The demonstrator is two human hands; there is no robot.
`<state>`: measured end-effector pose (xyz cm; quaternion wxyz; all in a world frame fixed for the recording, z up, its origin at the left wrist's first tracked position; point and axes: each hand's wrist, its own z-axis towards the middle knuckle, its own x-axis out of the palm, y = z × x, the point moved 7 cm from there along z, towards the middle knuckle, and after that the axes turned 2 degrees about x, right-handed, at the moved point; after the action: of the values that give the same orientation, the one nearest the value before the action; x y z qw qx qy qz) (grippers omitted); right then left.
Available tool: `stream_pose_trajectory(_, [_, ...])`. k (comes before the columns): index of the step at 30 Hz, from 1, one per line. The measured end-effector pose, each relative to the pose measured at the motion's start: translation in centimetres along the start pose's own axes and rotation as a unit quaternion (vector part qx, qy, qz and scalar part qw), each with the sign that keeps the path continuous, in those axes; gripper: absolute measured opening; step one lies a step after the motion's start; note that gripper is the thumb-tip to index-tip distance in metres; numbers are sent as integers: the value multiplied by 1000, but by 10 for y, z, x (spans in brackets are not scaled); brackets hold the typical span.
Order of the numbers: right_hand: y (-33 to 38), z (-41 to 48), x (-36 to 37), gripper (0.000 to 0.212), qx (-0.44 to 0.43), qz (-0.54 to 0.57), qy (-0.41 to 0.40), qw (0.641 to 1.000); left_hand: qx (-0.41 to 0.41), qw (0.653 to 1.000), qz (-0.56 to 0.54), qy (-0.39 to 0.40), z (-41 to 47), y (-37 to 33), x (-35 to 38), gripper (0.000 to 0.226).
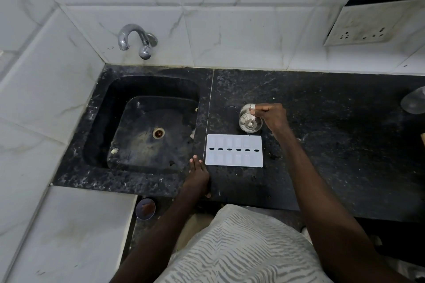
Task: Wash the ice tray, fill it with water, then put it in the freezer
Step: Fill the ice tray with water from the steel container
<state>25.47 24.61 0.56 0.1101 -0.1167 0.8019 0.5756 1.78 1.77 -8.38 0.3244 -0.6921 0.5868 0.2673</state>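
from my seat i see the right hand (270, 115) curled over the rim of a small steel vessel (249, 122), holding it tipped on its side just behind the ice tray (234, 150). a thin dribble seems to fall toward the tray's far edge, though i can't be sure of it. the left hand (197, 173) lies flat with fingers straight on the counter (322, 122), just beside the tray's near left corner, holding nothing.

the ice tray sits flat on the black counter, just right of the sink (103, 122), with two rows of shallow cells facing up and a line of dark slots between them. whether the cells hold water i cannot tell.

i judge the tray to be light, thin plastic with some flex, and slick when wet. once full it would likely twist and spill if lifted by one end, so i'd take it by both short ends, fingers under the rim, and keep it level. the tap (135, 39) stands on the wall above the sink.
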Motion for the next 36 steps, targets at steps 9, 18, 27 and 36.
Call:
stream_pose_trajectory(9, [5,-1,-1,28,-7,-14,2,1000,-1,1000,7,0,5,2,4,131])
stream_pose_trajectory(18, [9,0,-4,26,-9,-12,-10,1000,-4,1000,16,-15,3,2,1,124])
stream_pose_trajectory(27, [12,1,8,18,-21,-10,12,1000,1,1000,14,-14,2,0,0,127])
stream_pose_trajectory(36, [13,-3,28,26,-32,-21,29,999,-2,1000,21,-14,4,0,2,131])
